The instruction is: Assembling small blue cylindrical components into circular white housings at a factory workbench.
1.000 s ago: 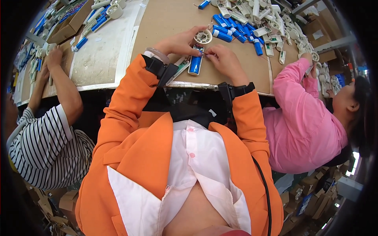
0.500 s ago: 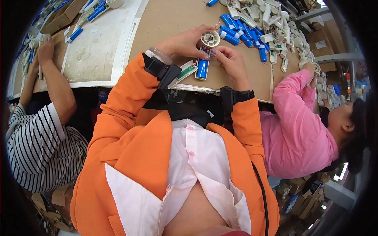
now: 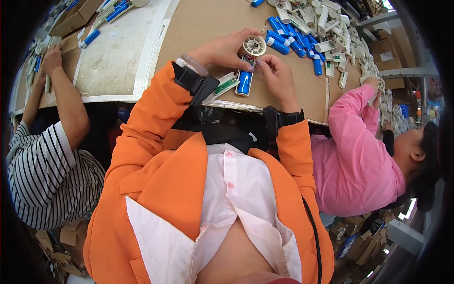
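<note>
In front of me on the table's near edge lies an open white plastic housing (image 3: 254, 46) with a round, spoked end. A blue cylindrical battery (image 3: 244, 83) sits in its handle part, with thin wires showing above it. My left hand (image 3: 226, 51) grips the housing from the left, fingers behind the round end and thumb over the wires by the battery's top. From the right, my right hand (image 3: 278, 75) pinches thumb and finger together at the wires; whatever lies between the fingertips is too small to make out. Left of the battery rests a white shell piece with a green circuit board (image 3: 226, 86).
Blue batteries (image 3: 297, 46) with wires lie loosely beyond my right hand, beside a large heap of white plastic parts (image 3: 331, 23). A person in striped clothing (image 3: 52, 170) works at left, another in pink (image 3: 362, 156) at right. A cardboard box (image 3: 75, 20) stands far left.
My left hand keeps its grip on the housing. The right fingertips have shifted slightly at the wires, still pinched. The rest looks nearly the same.
</note>
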`<state>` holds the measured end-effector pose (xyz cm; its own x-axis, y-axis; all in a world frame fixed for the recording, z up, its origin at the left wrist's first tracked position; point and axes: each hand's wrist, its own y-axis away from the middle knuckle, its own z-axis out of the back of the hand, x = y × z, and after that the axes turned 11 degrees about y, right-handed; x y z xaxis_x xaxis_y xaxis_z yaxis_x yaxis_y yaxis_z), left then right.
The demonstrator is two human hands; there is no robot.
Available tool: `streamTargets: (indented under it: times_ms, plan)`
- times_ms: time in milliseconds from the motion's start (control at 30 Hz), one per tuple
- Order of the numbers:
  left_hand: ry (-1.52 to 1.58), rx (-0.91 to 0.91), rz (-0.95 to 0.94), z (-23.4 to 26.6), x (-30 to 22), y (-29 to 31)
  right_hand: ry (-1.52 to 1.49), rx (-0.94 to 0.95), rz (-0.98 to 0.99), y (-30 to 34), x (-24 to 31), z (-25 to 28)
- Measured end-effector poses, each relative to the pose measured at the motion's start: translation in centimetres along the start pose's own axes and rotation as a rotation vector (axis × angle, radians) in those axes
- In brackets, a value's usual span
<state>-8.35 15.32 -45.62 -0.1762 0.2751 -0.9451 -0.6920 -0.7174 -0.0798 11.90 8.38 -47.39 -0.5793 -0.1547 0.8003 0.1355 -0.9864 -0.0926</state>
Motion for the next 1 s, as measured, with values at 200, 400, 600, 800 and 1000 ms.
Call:
streamTargets:
  times_ms: [200,400,600,800,1000]
  plan:
    - [-0.01,-0.011,-0.006,0.1,0.1,0.1,0.11,-0.071,0.014,0.5,1.9,-0.2]
    - [-0.019,-0.028,-0.099,-0.1,0.7,0.0,0.208,-0.255,0.2,0.1,0.4,-0.9]
    - [-0.026,-0.027,-0.081,-0.2,0.7,-0.1,0.247,-0.251,0.255,0.1,0.6,-0.9]
    - [-0.034,-0.039,-0.1,-0.2,1.0,-0.2,0.431,-0.283,0.347,0.2,1.3,-0.7]
    - [-0.021,-0.036,-0.078,-0.1,1.1,-0.2,0.589,-0.367,0.457,0.4,2.1,-1.1]
